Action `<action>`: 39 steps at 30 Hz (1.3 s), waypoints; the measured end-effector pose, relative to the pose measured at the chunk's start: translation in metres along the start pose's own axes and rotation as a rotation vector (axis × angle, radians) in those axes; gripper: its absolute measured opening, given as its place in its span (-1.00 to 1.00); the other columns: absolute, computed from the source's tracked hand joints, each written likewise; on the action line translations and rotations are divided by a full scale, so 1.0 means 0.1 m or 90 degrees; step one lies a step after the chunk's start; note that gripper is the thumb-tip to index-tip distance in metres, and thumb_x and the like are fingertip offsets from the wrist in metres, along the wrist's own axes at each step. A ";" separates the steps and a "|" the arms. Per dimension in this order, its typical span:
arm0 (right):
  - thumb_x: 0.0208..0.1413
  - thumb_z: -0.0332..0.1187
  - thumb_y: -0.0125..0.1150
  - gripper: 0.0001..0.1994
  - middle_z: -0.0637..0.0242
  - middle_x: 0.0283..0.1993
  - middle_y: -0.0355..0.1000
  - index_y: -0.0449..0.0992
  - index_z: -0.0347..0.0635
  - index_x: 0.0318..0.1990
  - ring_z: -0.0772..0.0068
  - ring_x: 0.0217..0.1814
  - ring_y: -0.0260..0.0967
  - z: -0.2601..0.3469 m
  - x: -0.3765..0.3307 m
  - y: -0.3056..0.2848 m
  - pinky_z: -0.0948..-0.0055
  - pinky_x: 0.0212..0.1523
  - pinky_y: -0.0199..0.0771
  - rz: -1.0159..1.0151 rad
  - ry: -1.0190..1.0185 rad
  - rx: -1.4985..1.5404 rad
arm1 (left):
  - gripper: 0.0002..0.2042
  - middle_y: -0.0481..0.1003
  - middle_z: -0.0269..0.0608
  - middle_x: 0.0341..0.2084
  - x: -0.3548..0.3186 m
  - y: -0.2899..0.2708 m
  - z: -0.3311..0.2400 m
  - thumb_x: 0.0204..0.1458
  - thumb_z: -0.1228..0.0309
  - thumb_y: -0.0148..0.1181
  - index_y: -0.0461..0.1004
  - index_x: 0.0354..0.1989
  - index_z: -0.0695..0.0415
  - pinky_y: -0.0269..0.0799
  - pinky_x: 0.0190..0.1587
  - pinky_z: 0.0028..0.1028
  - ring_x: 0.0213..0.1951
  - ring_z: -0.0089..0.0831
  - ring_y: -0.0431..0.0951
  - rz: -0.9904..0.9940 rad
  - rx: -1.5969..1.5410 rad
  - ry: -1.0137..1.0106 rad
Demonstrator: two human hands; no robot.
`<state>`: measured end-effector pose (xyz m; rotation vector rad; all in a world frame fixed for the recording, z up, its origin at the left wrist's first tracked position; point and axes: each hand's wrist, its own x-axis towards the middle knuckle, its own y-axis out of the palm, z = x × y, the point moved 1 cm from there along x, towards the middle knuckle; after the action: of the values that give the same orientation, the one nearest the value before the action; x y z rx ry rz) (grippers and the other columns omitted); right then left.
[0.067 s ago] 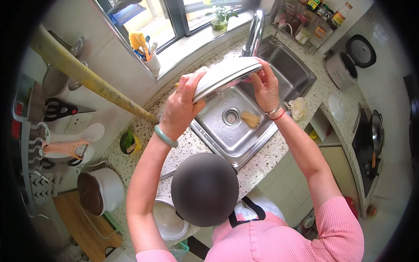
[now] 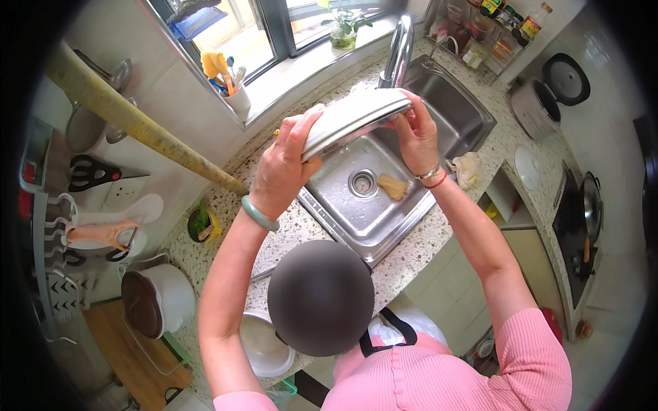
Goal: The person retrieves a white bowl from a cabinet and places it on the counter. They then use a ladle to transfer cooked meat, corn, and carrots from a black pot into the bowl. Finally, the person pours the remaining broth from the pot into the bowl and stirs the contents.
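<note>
Above the near basin of the steel sink (image 2: 343, 229), a white plate (image 2: 356, 116) is held tilted between my two hands. Its edge looks doubled, and I cannot tell whether more than one plate is there. My left hand (image 2: 279, 164) grips the left end, fingers over the top and thumb beneath. At the right end, my right hand (image 2: 415, 130) pinches the rim. Below the plate, a tan, crumpled scrubbing cloth (image 2: 393, 186) lies beside the drain (image 2: 362, 183). The chrome faucet (image 2: 397, 55) rises just behind the plate, and its lower part is partly hidden.
On the counter right of the sink lies a pale rag (image 2: 467, 170). An open rice cooker (image 2: 538, 109) stands farther right. A yellowed pipe (image 2: 151, 123) slants down at the left. A white pot (image 2: 171, 294) and a white basin (image 2: 264, 349) are near my left arm.
</note>
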<state>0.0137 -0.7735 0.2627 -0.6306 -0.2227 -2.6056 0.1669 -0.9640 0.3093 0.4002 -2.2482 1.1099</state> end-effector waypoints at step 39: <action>0.24 -0.02 0.06 -0.51 0.34 -0.36 0.47 0.36 -0.23 0.14 0.56 -0.50 0.46 1.54 -2.53 -3.31 0.52 -0.60 0.50 -0.145 0.348 -0.107 | -0.71 0.49 -0.20 -0.16 -0.43 2.51 -2.83 0.17 0.31 0.09 0.45 0.00 0.17 0.41 -0.06 -0.34 -0.03 -0.36 0.46 0.284 -0.796 -0.788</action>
<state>0.1235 -0.3431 0.2639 0.0787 0.1046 -2.9167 0.1808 -0.5871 0.2622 -0.0303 -3.5877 -0.8649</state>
